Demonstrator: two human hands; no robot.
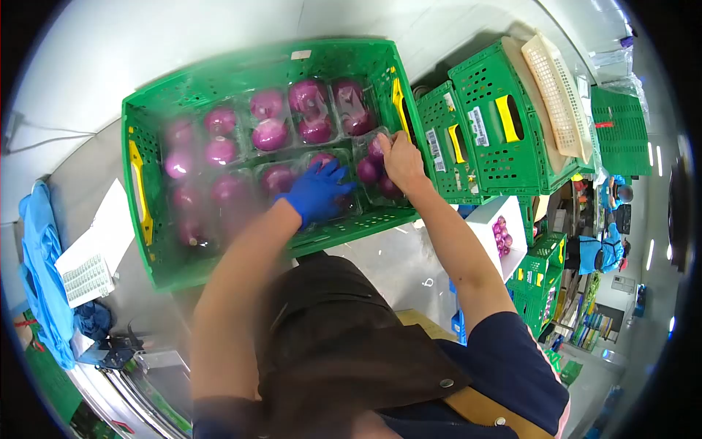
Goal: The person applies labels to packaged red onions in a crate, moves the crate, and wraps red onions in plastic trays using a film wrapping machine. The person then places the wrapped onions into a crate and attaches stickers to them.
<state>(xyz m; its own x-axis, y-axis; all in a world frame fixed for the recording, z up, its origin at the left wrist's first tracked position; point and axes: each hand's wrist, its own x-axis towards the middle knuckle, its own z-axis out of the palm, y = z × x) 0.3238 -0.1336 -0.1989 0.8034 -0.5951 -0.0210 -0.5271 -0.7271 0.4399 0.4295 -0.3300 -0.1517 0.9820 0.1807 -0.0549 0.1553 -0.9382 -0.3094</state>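
A green plastic crate [241, 55] with yellow handles holds several clear plastic packs of red onions [269, 134], set in two rows. My left hand [319, 192], in a blue glove, rests with fingers spread over a pack in the front row and partly hides its onions. At the crate's right end, my bare right hand [401, 162] pinches the upper edge of another pack of red onions [368, 171], which sits slightly tilted against the end wall. My right thumb and fingers are closed on its plastic.
Stacked green crates [504, 117] stand at the right, topped by a cream plastic basket [557, 95]. Below them, a white box [503, 235] contains small red onions. Blue cloth [45, 271] and printed paper [89, 280] lie at the left. Farther right are people in blue [601, 249].
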